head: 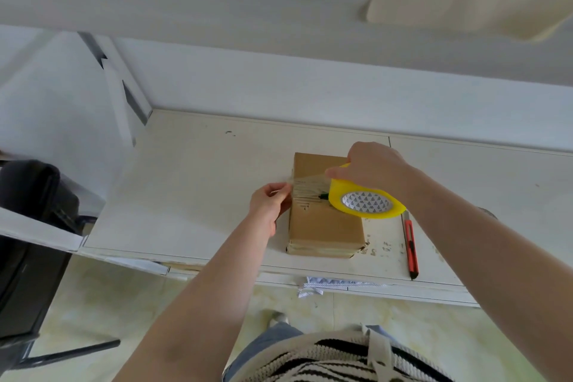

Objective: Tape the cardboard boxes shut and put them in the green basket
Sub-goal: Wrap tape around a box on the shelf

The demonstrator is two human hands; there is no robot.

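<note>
While L hand [269, 202] pinches clear tape end at left edge of flat brown cardboard box [322, 220] on white table [192, 183], R hand [370, 169], gripping yellow plastic tape dispenser [361, 200] over box's right side, should keep strip taut & low; no green basket in view.

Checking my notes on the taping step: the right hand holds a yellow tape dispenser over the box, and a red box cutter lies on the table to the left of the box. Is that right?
Not quite. The head view shows the box cutter lying to the right of the box, not the left. The rest holds: the right hand holds the yellow tape dispenser over the box.
</note>
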